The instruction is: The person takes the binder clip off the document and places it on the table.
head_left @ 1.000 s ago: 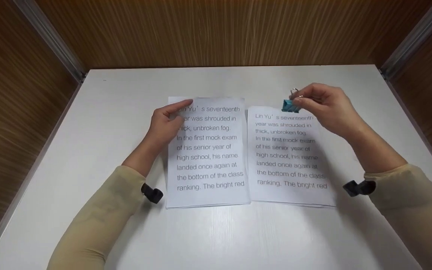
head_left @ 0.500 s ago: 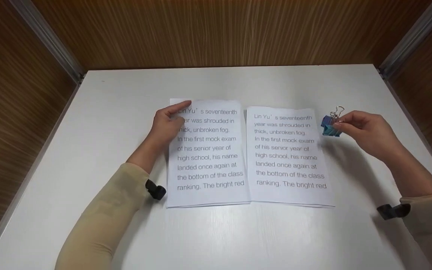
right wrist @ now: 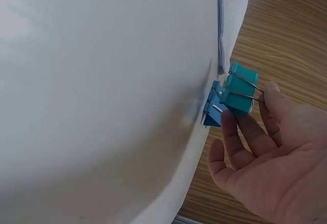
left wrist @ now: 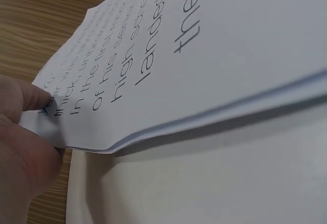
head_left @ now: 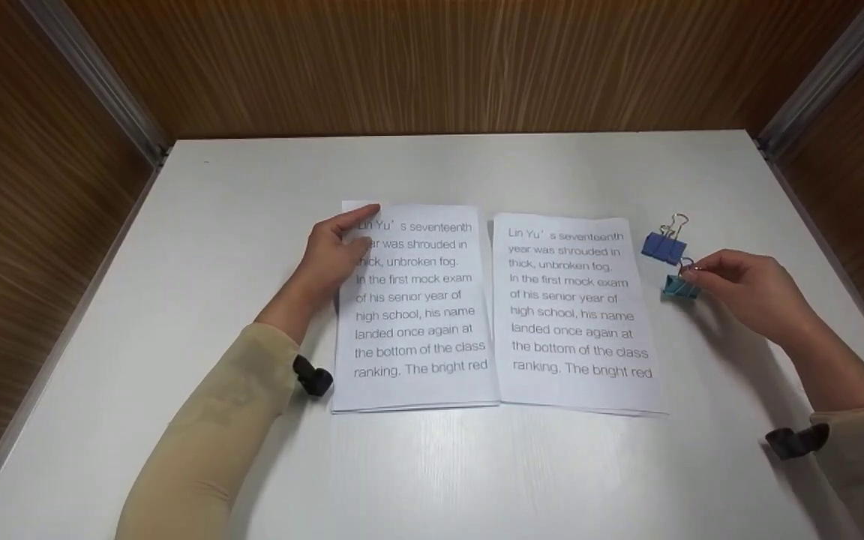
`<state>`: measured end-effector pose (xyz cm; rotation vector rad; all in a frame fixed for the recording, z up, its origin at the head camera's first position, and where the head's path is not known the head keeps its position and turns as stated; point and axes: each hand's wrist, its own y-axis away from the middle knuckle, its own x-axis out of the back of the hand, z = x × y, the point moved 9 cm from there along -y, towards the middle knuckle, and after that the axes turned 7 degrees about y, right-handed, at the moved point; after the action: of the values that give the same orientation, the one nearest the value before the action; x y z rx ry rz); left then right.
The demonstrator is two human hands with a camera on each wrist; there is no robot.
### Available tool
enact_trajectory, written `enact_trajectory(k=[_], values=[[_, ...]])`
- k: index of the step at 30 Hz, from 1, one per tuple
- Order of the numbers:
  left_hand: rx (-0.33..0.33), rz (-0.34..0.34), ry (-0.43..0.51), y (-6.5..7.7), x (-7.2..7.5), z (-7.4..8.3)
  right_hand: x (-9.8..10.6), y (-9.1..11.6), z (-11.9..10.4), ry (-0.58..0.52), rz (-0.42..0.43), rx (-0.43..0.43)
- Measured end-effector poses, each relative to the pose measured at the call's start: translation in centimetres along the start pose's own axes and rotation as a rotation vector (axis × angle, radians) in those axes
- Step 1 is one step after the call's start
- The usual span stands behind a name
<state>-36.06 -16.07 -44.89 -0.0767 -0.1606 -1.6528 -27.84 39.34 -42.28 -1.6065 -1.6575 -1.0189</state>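
Observation:
My left hand [head_left: 329, 251] holds the left stack of printed paper [head_left: 421, 330] near its upper left corner. In the left wrist view, the thumb lies on the printed face of the paper [left wrist: 153, 96], and that edge is raised off the table; the fingers beneath are mostly hidden. With thumb and fingers, my right hand [head_left: 754, 292] pinches the wire handle of a teal binder clip [head_left: 679, 287]. Just behind that clip, a blue binder clip [head_left: 663, 247] lies on the table; in the right wrist view, the teal clip [right wrist: 240, 88] partly covers the blue one [right wrist: 213, 109].
A second stack of printed paper [head_left: 574, 315] lies flat right beside the left stack, between it and the clips. Everything is on a white table [head_left: 432, 472], with wood-grain panels [head_left: 432, 67] at the back and both sides.
My right hand has carried the teal binder clip from above the right stack rightward and toward me, beside the blue clip. My left hand keeps its hold; the left stack's top edge has dipped slightly.

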Motion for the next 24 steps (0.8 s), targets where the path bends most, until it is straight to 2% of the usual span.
enact_trajectory(k=[14,19,24], values=[[0.045,0.015,-0.046,-0.9,0.4,-1.2,-0.6,-0.4,1.0,0.023,-0.005,-0.019],[0.058,0.022,-0.031,-0.8,0.8,-1.5,-0.8,-0.5,1.2,0.021,-0.014,-0.023],[0.037,0.037,0.005,-0.7,1.4,-1.4,-0.9,-0.7,1.1,0.015,-0.013,-0.029]])
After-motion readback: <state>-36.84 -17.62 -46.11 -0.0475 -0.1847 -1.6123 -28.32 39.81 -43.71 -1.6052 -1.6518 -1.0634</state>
